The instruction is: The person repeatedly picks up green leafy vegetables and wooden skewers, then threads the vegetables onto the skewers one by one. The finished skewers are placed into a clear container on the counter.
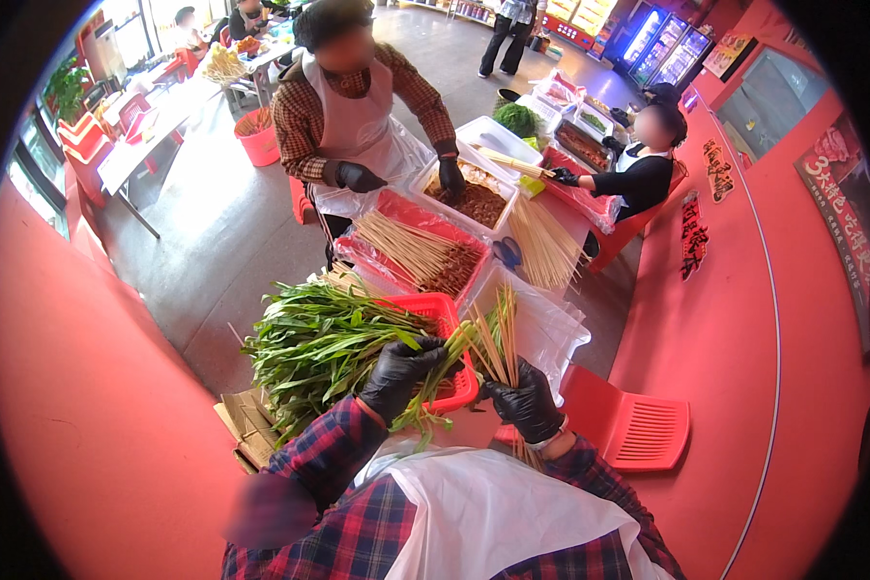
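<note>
I observe remotely: the right hand is closed round skewers; the left hand is curled on stems of the greens, heaped in and spilling past the red basket. Judged risks: a slack grip could scatter skewers; crowded tips could prick a glove. Count: two hands, one basket, one held bundle; sticks and leaves uncountable.

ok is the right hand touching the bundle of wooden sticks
Touching: the head view shows the right hand closed around the bundle of wooden sticks, with stick ends showing above and below the black glove.
</note>
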The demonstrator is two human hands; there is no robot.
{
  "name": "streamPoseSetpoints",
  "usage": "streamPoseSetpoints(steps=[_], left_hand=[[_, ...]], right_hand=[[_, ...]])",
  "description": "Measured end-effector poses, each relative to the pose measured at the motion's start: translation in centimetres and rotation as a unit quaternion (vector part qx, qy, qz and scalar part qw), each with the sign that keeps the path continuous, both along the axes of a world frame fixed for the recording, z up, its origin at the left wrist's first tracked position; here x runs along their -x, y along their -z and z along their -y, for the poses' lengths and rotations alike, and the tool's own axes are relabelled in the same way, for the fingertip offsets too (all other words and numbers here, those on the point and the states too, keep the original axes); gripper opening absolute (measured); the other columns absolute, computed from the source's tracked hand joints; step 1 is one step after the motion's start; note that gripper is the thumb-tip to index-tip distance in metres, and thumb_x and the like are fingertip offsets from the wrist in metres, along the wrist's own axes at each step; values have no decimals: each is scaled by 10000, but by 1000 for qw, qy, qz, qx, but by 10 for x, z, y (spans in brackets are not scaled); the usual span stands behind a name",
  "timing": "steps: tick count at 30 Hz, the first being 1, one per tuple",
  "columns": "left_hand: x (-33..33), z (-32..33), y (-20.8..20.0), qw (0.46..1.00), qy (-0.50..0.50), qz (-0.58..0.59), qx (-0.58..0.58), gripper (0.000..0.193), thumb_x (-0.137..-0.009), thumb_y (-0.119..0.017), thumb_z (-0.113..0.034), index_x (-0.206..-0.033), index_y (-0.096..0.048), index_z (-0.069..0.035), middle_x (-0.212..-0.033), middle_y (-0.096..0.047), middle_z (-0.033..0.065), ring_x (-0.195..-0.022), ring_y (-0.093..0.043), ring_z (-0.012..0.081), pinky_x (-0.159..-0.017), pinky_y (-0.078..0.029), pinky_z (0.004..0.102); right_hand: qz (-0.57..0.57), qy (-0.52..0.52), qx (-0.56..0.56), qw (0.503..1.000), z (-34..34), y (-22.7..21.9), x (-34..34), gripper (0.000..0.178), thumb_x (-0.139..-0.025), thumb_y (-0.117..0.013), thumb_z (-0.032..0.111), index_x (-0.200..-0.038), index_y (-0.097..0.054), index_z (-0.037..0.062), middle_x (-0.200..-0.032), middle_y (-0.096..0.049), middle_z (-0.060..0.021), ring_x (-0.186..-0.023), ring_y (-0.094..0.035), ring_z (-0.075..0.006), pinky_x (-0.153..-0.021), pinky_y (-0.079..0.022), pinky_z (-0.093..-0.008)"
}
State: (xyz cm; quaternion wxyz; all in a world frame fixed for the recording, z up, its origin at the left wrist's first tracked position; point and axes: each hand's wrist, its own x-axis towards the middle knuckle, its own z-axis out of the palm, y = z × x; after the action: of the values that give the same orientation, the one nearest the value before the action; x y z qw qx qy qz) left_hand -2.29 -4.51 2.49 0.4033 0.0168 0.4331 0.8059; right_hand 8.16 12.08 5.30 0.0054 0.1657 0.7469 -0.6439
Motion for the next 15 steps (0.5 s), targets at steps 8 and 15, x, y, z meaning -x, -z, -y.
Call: streamPoseSetpoints(steps=[8,15], left_hand=[[-5,1,-5,1000,-24,-5,-8,153,-754,-585,-32,-905,-596,-5,-802,-607,46,-710,-578,127,-677,-467,252],[-3,1,2,1000,-9,-19,-2,150,-799,-534,-65,-898,-581,37,-791,-607,98,-700,-599,180,-667,-495,283]], right_hand=[[-28,-23,5,999,-3,11,-2,251,-775,-516,-4,-1023,-510,35,-671,-583,-35,-433,-409,-35,-375,-324,-178],[-31,-22,11,999,-3,12,-2,263,-772,-531,3,-1032,-516,36,-673,-585,-28,-440,-406,-29,-383,-323,-174]])
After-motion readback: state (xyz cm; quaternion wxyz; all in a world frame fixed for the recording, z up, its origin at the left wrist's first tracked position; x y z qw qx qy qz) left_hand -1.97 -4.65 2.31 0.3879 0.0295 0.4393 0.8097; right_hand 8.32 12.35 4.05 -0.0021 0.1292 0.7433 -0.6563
